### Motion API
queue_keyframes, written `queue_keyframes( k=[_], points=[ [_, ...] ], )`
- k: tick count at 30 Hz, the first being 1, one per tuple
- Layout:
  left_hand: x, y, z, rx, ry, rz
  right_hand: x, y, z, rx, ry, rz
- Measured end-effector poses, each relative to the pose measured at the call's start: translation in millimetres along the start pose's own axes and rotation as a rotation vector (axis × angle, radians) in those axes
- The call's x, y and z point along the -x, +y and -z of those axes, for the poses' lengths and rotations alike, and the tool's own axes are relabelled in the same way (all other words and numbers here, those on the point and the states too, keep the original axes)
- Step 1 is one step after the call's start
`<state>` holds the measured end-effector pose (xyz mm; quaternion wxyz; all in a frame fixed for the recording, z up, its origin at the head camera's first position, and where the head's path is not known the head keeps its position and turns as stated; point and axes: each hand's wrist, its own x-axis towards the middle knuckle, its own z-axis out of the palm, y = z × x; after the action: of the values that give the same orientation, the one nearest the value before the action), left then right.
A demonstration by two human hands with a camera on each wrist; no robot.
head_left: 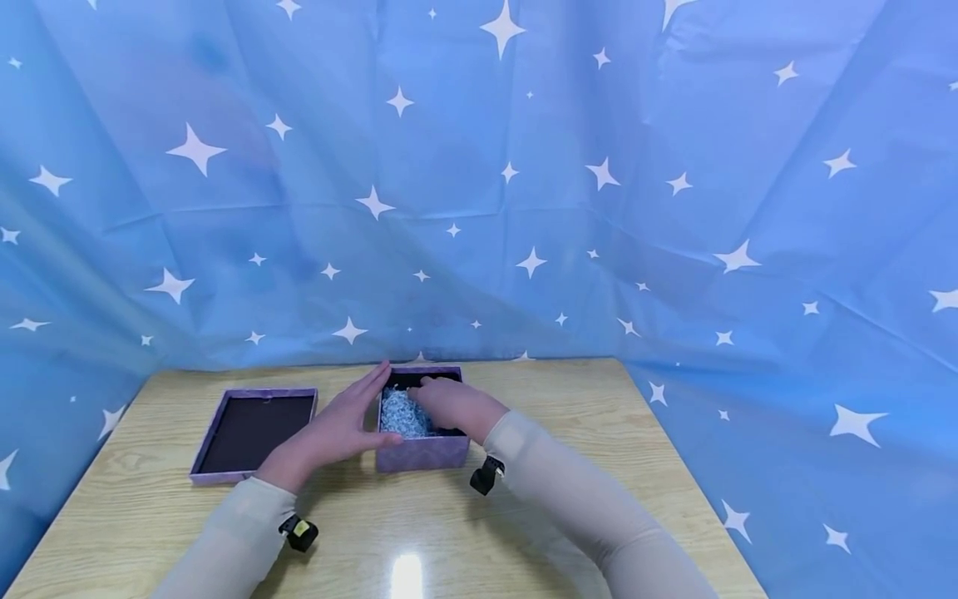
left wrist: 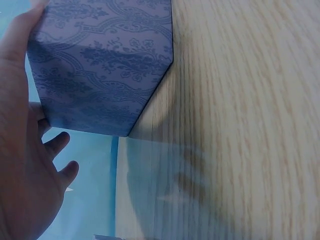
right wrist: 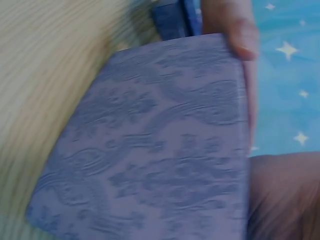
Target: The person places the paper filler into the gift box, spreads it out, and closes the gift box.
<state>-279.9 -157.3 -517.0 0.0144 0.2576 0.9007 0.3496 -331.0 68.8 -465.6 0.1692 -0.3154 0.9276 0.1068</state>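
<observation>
A purple patterned box (head_left: 422, 453) stands without its lid at the back middle of the table. Pale blue shredded paper (head_left: 404, 416) fills its left part, against a black interior. My left hand (head_left: 340, 428) rests on the box's left side, its thumb on the front rim and its fingers stretched along the left edge. In the left wrist view some of its fingers stand off the box wall. My right hand (head_left: 452, 405) reaches inside over the shredded paper. Its fingertips are partly hidden there, and the box wall blocks them in the right wrist view.
A purple lid (head_left: 258, 433) lies left of the box, its black inside facing up. The wooden table (head_left: 359, 516) ends at a blue curtain (head_left: 479, 274) with white stars. Black wrist cameras hang under both sleeves.
</observation>
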Motion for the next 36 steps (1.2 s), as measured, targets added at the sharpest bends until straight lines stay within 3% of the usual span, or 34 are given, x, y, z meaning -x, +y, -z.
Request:
queue_keyframes(
  k=[4,7,12,16,21,27,30,33,36],
  points=[
    [0.4,0.2,-0.2,-0.002,-0.003,0.003,2.3,1,7,0.045,0.062,0.047],
    [1.1,1.3,1.1,0.0,-0.003,0.003,1.3,2,11,0.08,0.09,0.134],
    [1.6,1.6,1.4,-0.001,0.0,-0.009,-5.8,2,3,0.082,0.049,0.256],
    [0.7,0.7,0.0,0.002,0.0,-0.019,-8.5,2,-4,0.033,0.024,0.241],
    [0.6,1.2,-0.3,0.003,-0.002,-0.013,-2.0,6,4,-0.033,0.038,0.266],
    [1.2,1.5,1.4,0.022,-0.008,-0.001,7.6,16,22,-0.325,0.075,0.331],
    [0.6,0.8,1.6,0.013,-0.009,-0.002,5.1,17,22,-0.406,0.093,0.321],
    [0.6,0.1,1.4,0.009,-0.004,0.001,-3.8,13,13,-0.381,0.103,0.305],
    [0.6,0.3,0.9,0.013,-0.008,-0.003,-12.8,5,0,-0.274,0.098,0.281]
  ],
)
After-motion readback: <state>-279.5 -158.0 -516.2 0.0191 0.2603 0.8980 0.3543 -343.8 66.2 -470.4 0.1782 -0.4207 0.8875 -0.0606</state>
